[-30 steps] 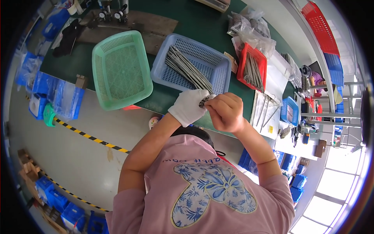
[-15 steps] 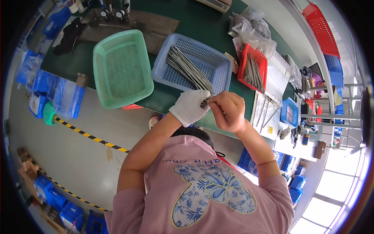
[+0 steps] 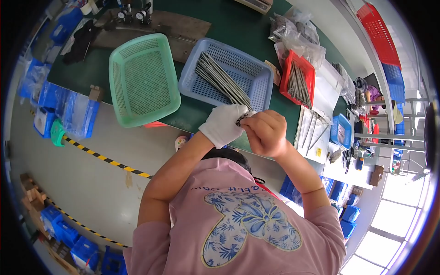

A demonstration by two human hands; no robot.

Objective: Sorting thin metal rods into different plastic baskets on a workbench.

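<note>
A small dark metal part (image 3: 241,120) sits between the two hands, just over the front edge of the green surface (image 3: 229,23). It is too small to tell what it is. The left hand (image 3: 224,123) wears a white glove and is closed around one end of the part. The right hand (image 3: 266,133) is bare, and its fingers are curled tight on the other end. Both forearms come up from below and meet in the middle, with the elbows spread wide.

Just behind the hands is a blue basket (image 3: 250,73) with a bunch of thin grey rods (image 3: 220,78) lying slanted in it. The glove is right at its near rim. To the left is a green basket (image 3: 142,78), which sticks out past the surface edge. To the right is a red basket (image 3: 297,82) with more rods. There is bare green room between the baskets, and open grey floor (image 3: 91,183) on the left.
</note>
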